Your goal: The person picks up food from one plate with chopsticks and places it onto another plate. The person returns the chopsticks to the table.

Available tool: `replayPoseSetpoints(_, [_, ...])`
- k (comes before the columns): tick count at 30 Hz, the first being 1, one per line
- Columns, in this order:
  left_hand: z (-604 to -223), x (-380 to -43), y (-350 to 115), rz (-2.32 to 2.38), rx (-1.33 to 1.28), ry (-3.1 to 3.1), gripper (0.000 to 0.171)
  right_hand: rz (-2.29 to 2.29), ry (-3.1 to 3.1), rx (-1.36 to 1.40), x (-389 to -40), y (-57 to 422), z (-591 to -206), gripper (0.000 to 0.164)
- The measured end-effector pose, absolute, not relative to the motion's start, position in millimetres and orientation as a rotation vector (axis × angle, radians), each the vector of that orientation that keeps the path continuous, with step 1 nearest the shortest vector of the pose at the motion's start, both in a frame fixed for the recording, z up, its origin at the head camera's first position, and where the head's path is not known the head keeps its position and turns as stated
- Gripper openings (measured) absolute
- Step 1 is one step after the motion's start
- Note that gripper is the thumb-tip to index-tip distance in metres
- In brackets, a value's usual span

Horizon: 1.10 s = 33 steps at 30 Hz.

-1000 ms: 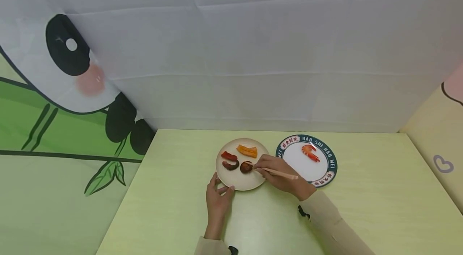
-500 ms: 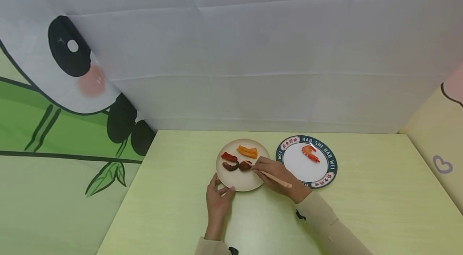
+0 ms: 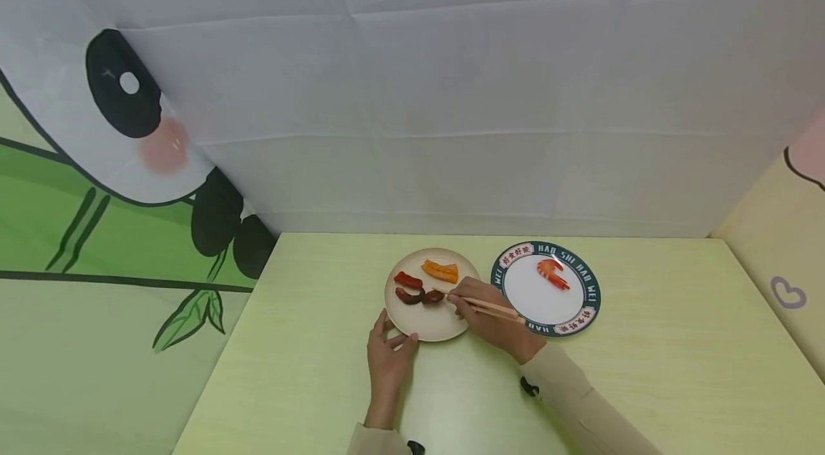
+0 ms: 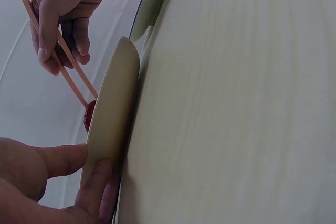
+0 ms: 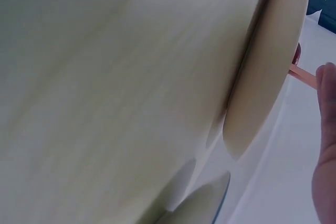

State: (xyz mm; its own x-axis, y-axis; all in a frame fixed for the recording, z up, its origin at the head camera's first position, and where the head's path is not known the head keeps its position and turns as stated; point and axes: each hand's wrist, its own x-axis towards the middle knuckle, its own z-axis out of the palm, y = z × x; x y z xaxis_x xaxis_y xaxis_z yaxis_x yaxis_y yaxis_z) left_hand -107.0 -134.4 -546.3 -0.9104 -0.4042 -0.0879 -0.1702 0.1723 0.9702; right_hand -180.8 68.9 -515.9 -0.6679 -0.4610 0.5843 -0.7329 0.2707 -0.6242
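Note:
My left hand [image 3: 389, 358] grips the near-left rim of a beige plate [image 3: 445, 327], thumb and fingers at its edge. Chopsticks [image 3: 490, 307] are held in my right hand [image 3: 496, 326], slanting down over the plate's right side. Their tips meet a round dark brown food piece [image 3: 435, 297], which looks like a mushroom cap; the left wrist view shows the tips against this glossy piece [image 4: 90, 116]. Right beside it lies a curved dark brown piece [image 3: 409, 297]. A red piece [image 3: 408, 279] and an orange-yellow piece [image 3: 441, 269] lie farther back on the plate.
A white plate [image 3: 538, 301] with a dark green lettered rim stands to the right, a shrimp [image 3: 552, 273] on it. The pale yellow-green table [image 3: 309, 340] ends at a white sheet [image 3: 412, 118] behind. Printed cloth [image 3: 129, 340] hangs on the left.
The round brown piece has shifted left, tilting, up to the curved dark piece. My right hand and chopsticks have moved slightly left with it. The left hand has stayed at the plate.

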Motion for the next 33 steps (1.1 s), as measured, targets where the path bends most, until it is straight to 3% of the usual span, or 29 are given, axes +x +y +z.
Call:
replayPoseSetpoints(9, [-549,-106,-134,-1.835,0.555,-2.239,0.079,1.482,-2.326,0.996,-178,62,-521,0.017])
replayPoseSetpoints(13, [-550,-106,-135,-1.856,0.534,-2.219,0.08,1.351,-2.275,1.138,-178,63,-523,0.01])
replayPoseSetpoints(21, [-549,-108,-134,-1.866,0.546,-2.216,0.08,1.289,-2.228,1.412,-176,74,-520,0.018])
replayPoseSetpoints(33, [-549,-107,-134,-1.865,0.525,-2.217,0.079,1.319,-2.127,1.524,-173,65,-513,0.022])
